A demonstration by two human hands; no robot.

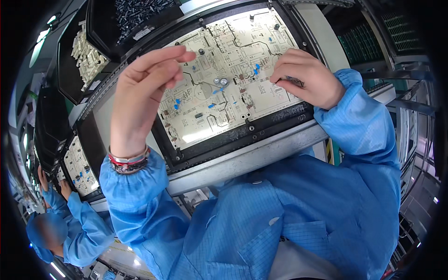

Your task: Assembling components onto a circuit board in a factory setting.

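A pale circuit board [191, 130] lies in a black frame in front of me, fitted with several blue and black components and two silvery round capacitors. Above its left part hovers my left hand [147, 88], fingers half bent, thumb apart from the fingertips, with nothing visible between them. Over the board's right side, my right hand [303, 77] is closed, its fingertips pinched together low near the board. Small dark components with thin leads [295, 82] show inside its curled fingers; what sits at the very fingertips is too small to make out.
Black bins stand at the far left, one with white connectors [86, 56], another with dark small parts [137, 16]. A metal rail [247, 154] runs along the near edge. At the left, a co-worker in blue [84, 228] has hands at another board [79, 163].
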